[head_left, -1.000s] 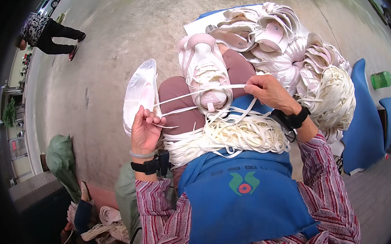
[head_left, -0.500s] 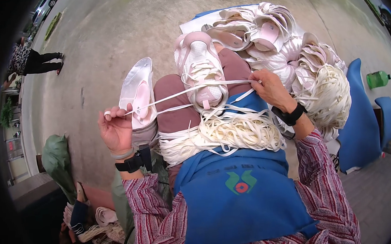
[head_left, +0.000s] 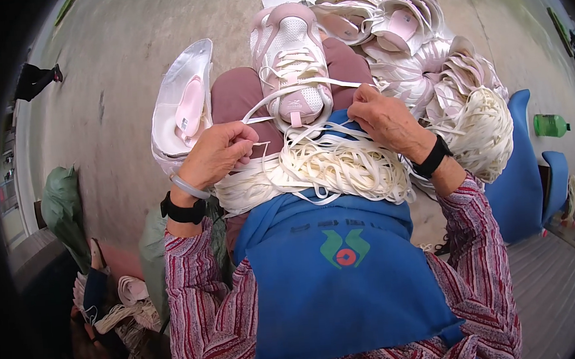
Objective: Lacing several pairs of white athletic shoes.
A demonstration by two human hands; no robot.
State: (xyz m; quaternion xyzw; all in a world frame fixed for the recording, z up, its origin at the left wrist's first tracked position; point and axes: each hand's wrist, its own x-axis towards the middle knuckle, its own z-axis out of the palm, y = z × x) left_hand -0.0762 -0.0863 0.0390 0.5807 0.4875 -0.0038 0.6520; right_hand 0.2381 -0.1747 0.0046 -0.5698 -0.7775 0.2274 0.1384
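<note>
A white and pink sneaker upper (head_left: 294, 59) lies across my knees, partly laced, with its tongue toward me. My right hand (head_left: 385, 120), to the right of the tongue, pinches a white shoelace (head_left: 341, 82) that crosses the upper. Left of the upper, my left hand (head_left: 222, 149) is closed, thumb against the fingers, with a lace end just beside the fingertips. On my lap, over the blue apron (head_left: 349, 295), rests a thick bundle of white laces (head_left: 327, 170). Exactly what the left fingers grip is partly hidden.
Another upper (head_left: 185, 103) stands left of my knee. Stacked uppers (head_left: 407, 31) and a second lace bundle (head_left: 474, 136) lie at the right. Beyond are a blue chair (head_left: 517, 170) and a green bottle (head_left: 550, 125). A green sack (head_left: 64, 202) and another person's leg (head_left: 96, 279) are at left.
My left hand has come inward and turned palm down; the lace once stretched taut to it now hangs slack. My right hand has shifted slightly left and still pinches its lace.
</note>
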